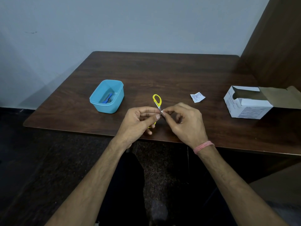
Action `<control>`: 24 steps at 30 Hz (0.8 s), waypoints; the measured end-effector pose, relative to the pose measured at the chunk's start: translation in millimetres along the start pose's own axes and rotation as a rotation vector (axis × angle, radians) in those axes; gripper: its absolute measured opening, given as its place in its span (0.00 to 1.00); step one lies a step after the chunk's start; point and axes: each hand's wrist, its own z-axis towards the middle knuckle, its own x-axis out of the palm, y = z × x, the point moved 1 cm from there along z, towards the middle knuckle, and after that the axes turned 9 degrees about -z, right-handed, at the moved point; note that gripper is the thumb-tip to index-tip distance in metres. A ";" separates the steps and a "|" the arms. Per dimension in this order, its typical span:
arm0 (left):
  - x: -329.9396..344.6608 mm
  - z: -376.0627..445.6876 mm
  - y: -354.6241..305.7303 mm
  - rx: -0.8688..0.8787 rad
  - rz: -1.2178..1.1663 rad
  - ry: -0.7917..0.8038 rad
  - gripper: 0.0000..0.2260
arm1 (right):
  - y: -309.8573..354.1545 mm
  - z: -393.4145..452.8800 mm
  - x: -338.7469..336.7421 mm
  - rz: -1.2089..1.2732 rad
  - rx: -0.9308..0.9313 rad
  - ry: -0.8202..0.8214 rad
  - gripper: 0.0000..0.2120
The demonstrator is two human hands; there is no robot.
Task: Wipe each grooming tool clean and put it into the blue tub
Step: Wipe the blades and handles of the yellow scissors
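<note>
**Both hands on the yellow scissors, near table edge**

Left hand (140, 119) grips the yellow scissors (157, 101), fingers curled around the lower part; one yellow loop sticks up past the hands, a bit of yellow shows below the left fingers. Right hand (182, 121) has thumb and forefinger pinched together at the metal part of the scissors, with something small and white (162, 111) at the fingertips; too small to identify. Hands meet just above the dark wooden table (162, 72), near its front edge.

Blue tub (106, 96) sits on the table, left of the hands and apart from them. Open top; a blue-handled tool (107, 98) lies inside, details unclear.

Torn white sachet (197, 97) lies flat on the table right of the scissors. Open white carton (248, 102) further right, near the table's right side. Pink thread band (203, 146) on the right wrist.
</note>
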 end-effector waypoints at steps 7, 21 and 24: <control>0.6 -1.0 -2.6 0.000 0.000 -0.006 0.08 | -4.4 1.7 1.2 0.005 0.052 -0.018 0.03; 0.6 -0.1 0.6 0.002 -0.006 -0.027 0.07 | -0.1 -1.0 0.6 -0.022 -0.051 0.025 0.03; 0.6 -0.5 -0.2 0.005 -0.014 -0.024 0.07 | -4.2 0.1 1.3 -0.039 0.011 -0.018 0.04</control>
